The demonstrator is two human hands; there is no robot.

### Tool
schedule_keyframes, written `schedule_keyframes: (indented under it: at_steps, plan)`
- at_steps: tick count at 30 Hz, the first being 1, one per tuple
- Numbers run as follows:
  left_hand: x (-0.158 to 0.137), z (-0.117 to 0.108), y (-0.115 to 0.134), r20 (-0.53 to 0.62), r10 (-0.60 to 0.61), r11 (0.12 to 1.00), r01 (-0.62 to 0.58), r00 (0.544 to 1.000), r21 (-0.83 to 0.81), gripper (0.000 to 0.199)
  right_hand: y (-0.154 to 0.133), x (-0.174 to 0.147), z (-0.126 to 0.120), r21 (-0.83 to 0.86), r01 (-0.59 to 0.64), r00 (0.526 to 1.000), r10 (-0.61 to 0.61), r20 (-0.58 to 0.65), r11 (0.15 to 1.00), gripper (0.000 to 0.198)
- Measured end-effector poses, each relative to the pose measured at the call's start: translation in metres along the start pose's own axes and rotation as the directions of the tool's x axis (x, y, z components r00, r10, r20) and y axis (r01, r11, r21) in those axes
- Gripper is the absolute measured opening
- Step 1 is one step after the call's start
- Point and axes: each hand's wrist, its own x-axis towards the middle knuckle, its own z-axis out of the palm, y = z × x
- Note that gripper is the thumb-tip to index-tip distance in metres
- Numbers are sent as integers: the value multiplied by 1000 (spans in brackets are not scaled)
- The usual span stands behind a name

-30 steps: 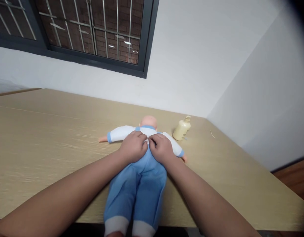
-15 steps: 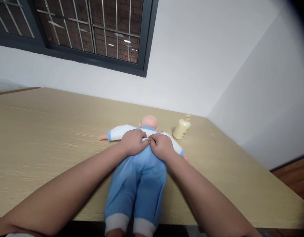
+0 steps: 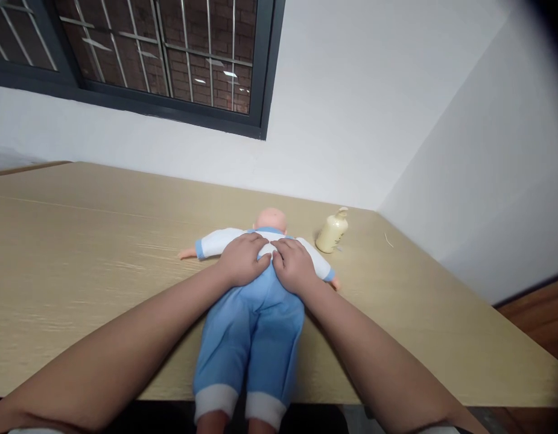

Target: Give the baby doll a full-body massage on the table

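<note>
A baby doll (image 3: 256, 328) in blue trousers and a white top with blue cuffs lies stretched out on the wooden table, its arms spread to the sides. Only its bald head's rounded top shows; no face is visible. Its feet reach past the table's front edge. My left hand (image 3: 244, 259) rests on the left side of the doll's upper body, fingers laid flat and thumb pointing inward. Mirroring it, my right hand (image 3: 294, 265) lies on the right side with its fingers extended. A narrow gap of white cloth shows between the two hands.
A cream pump bottle (image 3: 332, 234) stands on the table (image 3: 102, 241) beyond the doll's right-side arm. Farther right lies a thin pale strand (image 3: 388, 240). White walls border the table at the back and right, and a barred window (image 3: 170, 54) is above.
The hands' fingertips and thumbs, close together over the doll's middle before, have spread slightly and lie flatter. The doll stays in place; the view has shifted a little.
</note>
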Motion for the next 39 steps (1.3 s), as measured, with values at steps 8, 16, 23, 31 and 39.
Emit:
schedule_keyframes:
  at_steps: [8, 16, 23, 31, 39]
  plan:
    - [-4, 6, -5, -47, 23, 1000, -23, 999, 1, 42, 1, 0, 2, -23, -9, 1000, 9, 10, 1000, 38]
    - [-2, 5, -4, -13, -3, 1000, 3, 1000, 0, 46, 6, 1, 3, -25, 8, 999, -7, 45, 1000, 44]
    - [6, 2, -5, 47, -23, 1000, 24, 999, -19, 37, 12, 10, -5, 28, -44, 986, 39, 162, 999, 30]
    - [1, 11, -9, 38, -84, 996, 86, 996, -38, 66, 16, 4, 7, 18, -75, 994, 73, 78, 997, 57]
    - [8, 0, -13, 81, -97, 993, 102, 992, -63, 57, 16, 10, 1, 70, -130, 983, 119, 138, 989, 47]
